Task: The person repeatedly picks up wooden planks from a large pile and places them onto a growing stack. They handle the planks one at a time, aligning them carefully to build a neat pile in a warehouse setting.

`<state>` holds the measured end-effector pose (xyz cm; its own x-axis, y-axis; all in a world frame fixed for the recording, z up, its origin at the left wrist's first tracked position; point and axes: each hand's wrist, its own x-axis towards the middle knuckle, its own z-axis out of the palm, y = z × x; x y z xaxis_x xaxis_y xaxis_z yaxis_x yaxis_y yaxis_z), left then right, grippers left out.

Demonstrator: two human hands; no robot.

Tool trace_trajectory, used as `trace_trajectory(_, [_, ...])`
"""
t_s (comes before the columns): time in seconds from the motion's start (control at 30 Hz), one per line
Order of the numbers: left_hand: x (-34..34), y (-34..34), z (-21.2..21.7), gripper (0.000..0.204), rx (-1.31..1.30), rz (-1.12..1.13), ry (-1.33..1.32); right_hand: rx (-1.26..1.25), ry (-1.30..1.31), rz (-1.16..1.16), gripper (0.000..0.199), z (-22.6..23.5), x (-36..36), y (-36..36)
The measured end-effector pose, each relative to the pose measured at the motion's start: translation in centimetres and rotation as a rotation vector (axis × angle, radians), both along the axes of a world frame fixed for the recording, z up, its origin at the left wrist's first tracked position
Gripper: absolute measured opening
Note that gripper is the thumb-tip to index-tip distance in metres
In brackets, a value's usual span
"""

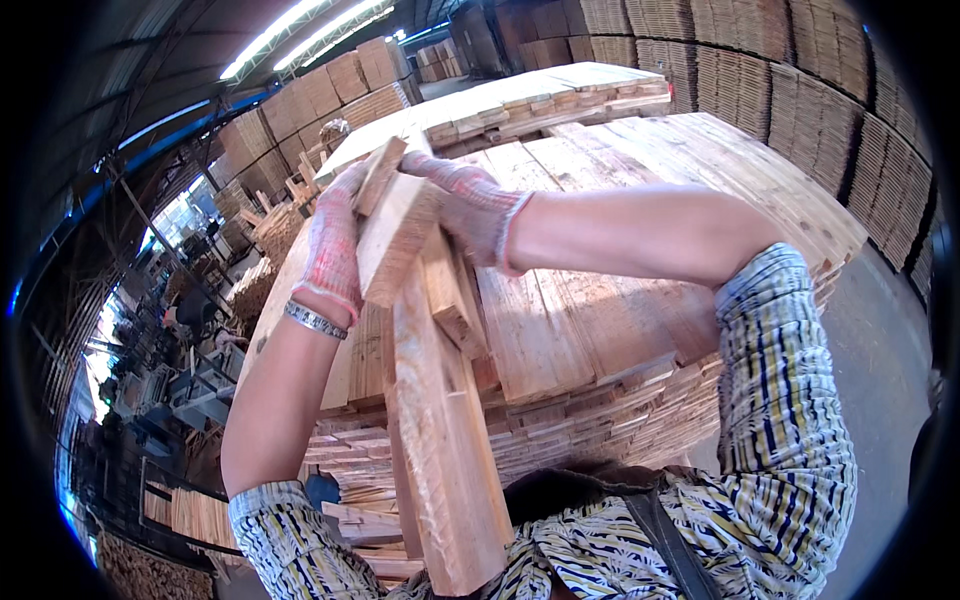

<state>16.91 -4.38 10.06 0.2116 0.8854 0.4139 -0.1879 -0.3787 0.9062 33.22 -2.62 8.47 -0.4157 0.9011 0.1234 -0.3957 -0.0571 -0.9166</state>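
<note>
My left hand (333,242), in a pinkish knitted work glove, presses against the left side of a bunch of wooden pieces. From the right, my right hand (478,212) in a like glove grips the same bunch, its fingers reaching over the far end. A short wooden block (398,240) lies tilted on top between them, with a thinner wood strip (380,176) at its far end. Underneath, a long rough-edged wooden board (440,430) runs back toward my body. A smaller wooden piece (450,295) sits beside it. My fingertips are partly hidden behind the wood.
A broad stack of planks (570,330) lies under my hands, with a second layer of boards (540,105) at its far side. Tall piles of stacked timber (735,85) stand behind and to the right. Machinery (205,385) stands at left, and concrete floor (880,370) shows at right.
</note>
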Motion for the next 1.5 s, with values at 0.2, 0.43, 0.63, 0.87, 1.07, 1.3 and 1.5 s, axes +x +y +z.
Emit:
trace_trajectory(0.2, [-3.2,-0.8,1.2,0.028,0.731,0.742,0.629,0.522,-0.317,-0.025,0.067,5.0,-2.7,-2.2])
trace_trajectory(0.43, [-2.1,-4.6,7.8,0.045,0.201,0.392,-0.596,1.242,-0.903,0.098,0.055,15.3,-3.9,-3.9])
trace_trajectory(0.63, [-3.7,-9.3,2.7,0.044,0.054,0.359,-0.171,1.099,-1.105,0.317,0.058,14.6,-5.1,-3.3])
trace_trajectory(0.87, [-4.0,-17.2,1.5,0.037,-0.478,0.320,0.336,1.107,-1.403,0.181,0.069,3.5,-1.0,-2.0])
trace_trajectory(1.07, [-5.2,-17.7,2.5,0.074,-0.146,0.426,1.194,0.857,-1.298,0.074,0.084,2.9,0.6,0.8])
trace_trajectory(1.3, [-5.5,-10.9,3.8,0.133,0.202,0.394,1.721,0.678,-1.129,0.130,0.068,3.6,1.6,0.6])
trace_trajectory(1.5, [-7.6,-8.9,5.3,0.116,0.194,0.283,1.815,0.630,-1.412,-0.074,0.073,6.6,10.5,-2.9])
